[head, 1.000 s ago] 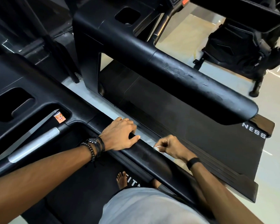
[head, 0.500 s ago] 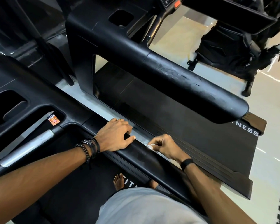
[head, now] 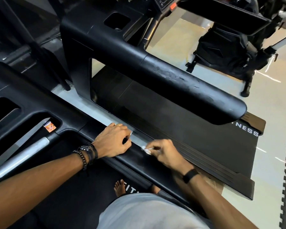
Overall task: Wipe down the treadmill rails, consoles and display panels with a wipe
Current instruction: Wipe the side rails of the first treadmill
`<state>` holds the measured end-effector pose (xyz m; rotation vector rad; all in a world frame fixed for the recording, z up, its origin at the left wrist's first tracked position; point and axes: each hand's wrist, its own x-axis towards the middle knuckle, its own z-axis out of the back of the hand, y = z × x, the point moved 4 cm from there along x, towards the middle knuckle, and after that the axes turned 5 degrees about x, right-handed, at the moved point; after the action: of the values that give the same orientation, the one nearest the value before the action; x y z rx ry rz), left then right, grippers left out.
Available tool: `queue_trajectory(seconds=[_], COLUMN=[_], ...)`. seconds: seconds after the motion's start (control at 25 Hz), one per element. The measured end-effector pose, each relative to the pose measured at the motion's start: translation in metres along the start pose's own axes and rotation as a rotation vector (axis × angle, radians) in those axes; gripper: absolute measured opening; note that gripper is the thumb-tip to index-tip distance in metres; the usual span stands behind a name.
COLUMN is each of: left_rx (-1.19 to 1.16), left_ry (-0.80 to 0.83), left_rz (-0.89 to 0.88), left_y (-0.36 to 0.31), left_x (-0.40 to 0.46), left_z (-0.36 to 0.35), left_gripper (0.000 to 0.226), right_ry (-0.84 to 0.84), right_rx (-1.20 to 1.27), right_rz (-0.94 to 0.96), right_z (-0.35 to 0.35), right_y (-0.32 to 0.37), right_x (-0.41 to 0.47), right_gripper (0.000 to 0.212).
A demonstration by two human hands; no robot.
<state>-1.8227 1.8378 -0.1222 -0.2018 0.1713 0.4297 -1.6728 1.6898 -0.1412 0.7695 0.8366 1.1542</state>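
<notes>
I stand on a black treadmill, and its right handrail [head: 134, 160] runs diagonally across the lower middle. My left hand [head: 114, 141] sits on top of that rail with its fingers curled over the far edge. Just to its right, my right hand [head: 163, 152] pinches a small crumpled white wipe [head: 146, 149] and presses it against the rail's top. This treadmill's console [head: 28, 103], with its recessed holders, lies at the left.
A second treadmill stands alongside, with a thick scuffed handrail [head: 188, 90], a console with a red button [head: 172, 6] and a deck [head: 213, 146]. A silver grip bar [head: 21, 156] is at lower left. My bare foot [head: 120, 187] is on the belt. Black equipment [head: 229, 52] stands upper right.
My right hand has slid the wipe a little up the rail, closer to my left hand. The left hand has stayed on the rail. The view has tilted slightly.
</notes>
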Motion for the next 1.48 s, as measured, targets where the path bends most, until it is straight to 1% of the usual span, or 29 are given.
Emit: queue_trajectory(seconds=[0.12, 0.2, 0.24, 0.32, 0.4, 0.44, 0.56, 0.68, 0.72, 0.8, 0.88, 0.92, 1.04, 1.16, 1.24, 1.32, 1.4, 1.48], left_rx=[0.003, 0.004, 0.003, -0.001, 0.003, 0.008, 0.012, 0.013, 0.015, 0.009, 0.003, 0.002, 0.006, -0.004, -0.005, -0.003, 0.005, 0.009], left_ry=[-0.001, -0.004, -0.007, -0.013, -0.013, -0.015, -0.017, -0.021, -0.025, -0.039, -0.047, -0.048, -0.045, -0.039, -0.044, -0.049, -0.050, -0.052], left_rz=[-0.005, -0.004, -0.001, 0.003, -0.003, -0.008, -0.015, -0.011, -0.009, -0.003, -0.004, -0.007, -0.012, -0.002, 0.003, 0.004, -0.001, -0.004], left_y=[0.001, 0.001, 0.001, 0.001, 0.001, 0.001, 0.002, 0.003, 0.002, 0.002, 0.002, 0.002, 0.002, 0.003, 0.002, 0.002, 0.003, 0.004], left_x=[0.000, 0.000, 0.000, 0.001, 0.000, 0.001, 0.002, 0.002, 0.002, 0.002, 0.002, 0.002, 0.002, 0.002, 0.001, 0.001, 0.002, 0.003], left_z=[-0.001, -0.002, -0.002, -0.002, -0.002, -0.003, -0.004, -0.004, -0.004, -0.003, -0.003, -0.003, -0.005, -0.005, -0.005, -0.005, -0.006, -0.006], left_gripper=[0.047, 0.046, 0.045, 0.045, 0.044, 0.043, 0.041, 0.040, 0.040, 0.041, 0.039, 0.038, 0.034, 0.032, 0.033, 0.037, 0.040, 0.040], right_ry=[-0.006, 0.003, -0.003, -0.058, -0.119, -0.127, -0.075, -0.006, -0.014, -0.066, -0.114, -0.124, -0.086, -0.018, -0.037, -0.086, -0.102, -0.076], right_rx=[0.014, -0.036, -0.044, -0.001, 0.036, 0.023, -0.040, -0.018, 0.006, 0.061, 0.080, 0.055, -0.023, -0.024, 0.028, 0.048, -0.003, -0.047], right_rz=[0.178, 0.262, 0.269, 0.204, 0.144, 0.145, 0.206, 0.255, 0.255, 0.195, 0.118, 0.111, 0.162, 0.235, 0.200, 0.151, 0.156, 0.171], right_z=[-0.027, -0.031, -0.027, -0.010, 0.000, -0.002, -0.028, -0.037, -0.032, -0.017, -0.007, -0.009, -0.032, -0.038, -0.023, -0.009, -0.012, -0.030], right_y=[0.044, 0.052, 0.046, 0.027, 0.014, 0.014, 0.042, 0.053, 0.049, 0.032, 0.019, 0.018, 0.041, 0.048, 0.036, 0.024, 0.024, 0.040], right_x=[0.005, -0.022, -0.038, -0.058, -0.052, -0.041, -0.017, -0.037, -0.048, -0.061, -0.049, -0.038, -0.014, -0.033, -0.051, -0.048, -0.028, -0.014], right_gripper=[0.012, 0.011, 0.011, 0.010, 0.010, 0.010, 0.010, 0.011, 0.011, 0.010, 0.009, 0.009, 0.012, 0.011, 0.009, 0.007, 0.008, 0.010])
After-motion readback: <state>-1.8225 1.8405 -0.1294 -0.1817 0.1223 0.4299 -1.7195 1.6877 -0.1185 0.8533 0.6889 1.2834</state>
